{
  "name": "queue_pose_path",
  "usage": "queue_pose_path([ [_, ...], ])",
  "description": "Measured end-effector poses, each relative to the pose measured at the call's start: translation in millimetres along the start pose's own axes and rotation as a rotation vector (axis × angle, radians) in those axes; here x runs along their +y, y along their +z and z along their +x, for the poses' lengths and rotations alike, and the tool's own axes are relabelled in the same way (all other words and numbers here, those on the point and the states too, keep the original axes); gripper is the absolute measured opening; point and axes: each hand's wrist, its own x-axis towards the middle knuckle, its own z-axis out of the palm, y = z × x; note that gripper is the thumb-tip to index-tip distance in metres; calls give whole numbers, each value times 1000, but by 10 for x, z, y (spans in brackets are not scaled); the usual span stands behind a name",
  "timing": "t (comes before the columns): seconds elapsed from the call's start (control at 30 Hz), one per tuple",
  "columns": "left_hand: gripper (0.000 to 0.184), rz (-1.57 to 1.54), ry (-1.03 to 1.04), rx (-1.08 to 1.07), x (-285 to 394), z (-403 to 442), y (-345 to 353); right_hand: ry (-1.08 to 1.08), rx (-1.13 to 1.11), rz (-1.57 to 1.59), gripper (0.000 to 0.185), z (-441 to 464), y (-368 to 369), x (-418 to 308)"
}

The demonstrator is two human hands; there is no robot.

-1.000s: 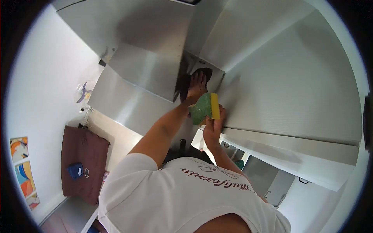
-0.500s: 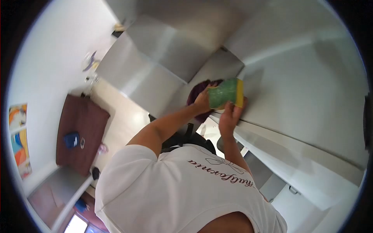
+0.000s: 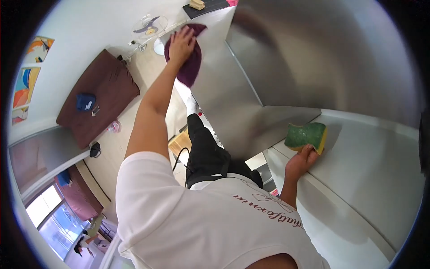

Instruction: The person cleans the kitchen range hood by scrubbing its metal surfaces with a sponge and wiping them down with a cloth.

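Observation:
A dark maroon cloth (image 3: 192, 71) lies under my left hand (image 3: 181, 47), which is stretched far out with fingers spread over it at the end of a brushed-metal surface (image 3: 210, 67). The cloth's edges stick out on both sides of the hand. Nearer my body, my right hand (image 3: 299, 167) grips a green and yellow scouring sponge (image 3: 305, 136) by its lower corner. The sponge's green side faces me, and it is over a pale white surface (image 3: 358, 166) beside the metal.
Upright metal panels (image 3: 331, 54) rise at the right. A black board (image 3: 206, 8) bears a small wooden block (image 3: 197, 4). Left of me are a fan (image 3: 150, 27) and a brown sofa (image 3: 98, 98) with a blue cap (image 3: 85, 101). Another person (image 3: 87, 244) shows low at left.
My left hand has left the sponge's side and swung far out to the left with the maroon cloth. The sponge stays in my right hand, and the view has turned.

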Motion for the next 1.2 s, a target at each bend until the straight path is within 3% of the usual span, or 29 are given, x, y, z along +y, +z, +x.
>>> queue_pose_path([
  [0.13, 52, 295, -402, 168, -242, 54, 174, 55, 45, 52, 20, 2, 31, -25],
  [0.23, 58, -20, -733, 169, 67, -115, 2, 107, 5, 60, 30, 17, 71, -112],
  [0.4, 77, -211, -823, 198, 739, -751, -166, 61, -56, 88, 29, 109, 115, -91],
  [0.53, 81, -488, -872, 125, 1623, -1607, -575, 37, -221, 110, 27, 189, 342, -132],
  [0.67, 79, -624, -859, 25, 2275, -2325, -776, 32, -343, 93, 26, 301, 278, 55],
  [0.73, 69, -563, -958, -193, 2465, -2510, -972, 69, -359, 63, 26, 317, 287, 82],
  [0.77, 69, -563, -963, -192, 2435, -2542, -1011, 42, -338, 86, 21, 305, 312, 53],
  [0.83, 55, -650, -930, -319, 2330, -2656, -1108, 17, -315, 105, 16, 231, 434, -74],
  [0.87, 39, -617, -846, -236, 2181, -2732, -1069, 12, -267, 116, 17, 168, 519, -158],
  [0.93, 30, -760, -1015, -197, 1932, -2481, -1373, 14, -210, 102, 18, 163, 512, -183],
  [1.03, 23, -967, -1421, 14, 1615, -2705, -1090, 35, -262, 97, 26, 215, 450, -165],
  [1.07, 23, -967, -1422, 9, 1654, -2807, -1019, 36, -259, 94, 26, 218, 447, -157],
  [1.13, 22, -1124, -1727, -580, 1894, -2593, -1390, 22, -264, 119, 25, 236, 430, -128],
  [1.2, 23, -1454, -1814, -829, 2147, -2836, -1148, 6, -277, 122, 25, 265, 422, -106],
])
